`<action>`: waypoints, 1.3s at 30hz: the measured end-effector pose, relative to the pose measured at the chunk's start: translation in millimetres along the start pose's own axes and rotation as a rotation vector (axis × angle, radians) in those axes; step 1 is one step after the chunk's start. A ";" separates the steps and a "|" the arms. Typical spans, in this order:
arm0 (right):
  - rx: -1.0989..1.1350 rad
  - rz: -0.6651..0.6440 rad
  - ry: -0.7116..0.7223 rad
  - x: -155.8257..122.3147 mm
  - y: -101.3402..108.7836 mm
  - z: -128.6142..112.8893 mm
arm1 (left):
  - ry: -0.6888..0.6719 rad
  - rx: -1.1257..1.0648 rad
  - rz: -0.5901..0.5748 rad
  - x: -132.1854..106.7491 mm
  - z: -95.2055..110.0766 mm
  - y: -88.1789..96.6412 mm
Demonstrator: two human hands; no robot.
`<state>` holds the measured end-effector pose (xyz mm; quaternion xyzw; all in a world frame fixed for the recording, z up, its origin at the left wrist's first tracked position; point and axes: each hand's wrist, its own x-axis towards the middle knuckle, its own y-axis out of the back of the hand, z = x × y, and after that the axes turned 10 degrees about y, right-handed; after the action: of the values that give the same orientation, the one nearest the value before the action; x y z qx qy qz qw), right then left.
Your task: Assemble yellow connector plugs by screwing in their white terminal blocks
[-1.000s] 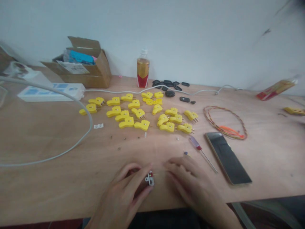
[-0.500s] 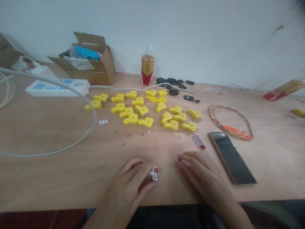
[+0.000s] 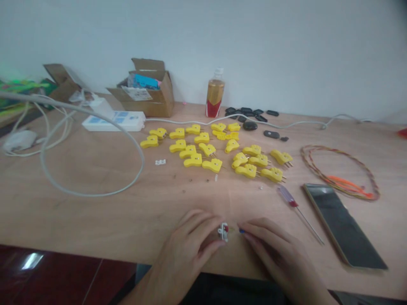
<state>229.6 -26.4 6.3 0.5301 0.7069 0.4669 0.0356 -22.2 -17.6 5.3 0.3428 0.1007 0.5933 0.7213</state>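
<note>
Near the table's front edge, my left hand (image 3: 193, 237) grips a white plug core (image 3: 221, 231) between thumb and fingers. The core has a small red part, and its thin brass pins point right. Just beyond the pin ends, my right hand (image 3: 270, 241) pinches a small blue piece (image 3: 242, 231), most of it hidden by the fingertips. A slight gap shows between the blue piece and the core. Farther back lie several yellow plugs (image 3: 192, 160), some with their pins showing. A screwdriver (image 3: 294, 204) with a clear purple handle rests to the right of my right hand.
A phone (image 3: 343, 224) and a coil of twisted wire (image 3: 351, 156) lie at the right. Small white parts (image 3: 160, 162) and screws dot the middle. Behind stand a power strip (image 3: 127, 120), a cardboard box (image 3: 163, 96) and a bottle (image 3: 215, 94). A cable loops at left.
My right hand has brought the blue piece closer to the plug core's pins. My left hand keeps its grip. The whole view has turned to the left, showing more of the table there.
</note>
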 end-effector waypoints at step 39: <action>0.129 0.051 0.111 -5.3 -11.8 -25.3 | -0.153 0.024 -0.101 -3.4 2.9 13.1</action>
<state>209.6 -46.3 9.9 0.5225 0.7227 0.4497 -0.0498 -31.8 -21.1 14.7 0.3902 0.0695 0.5270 0.7518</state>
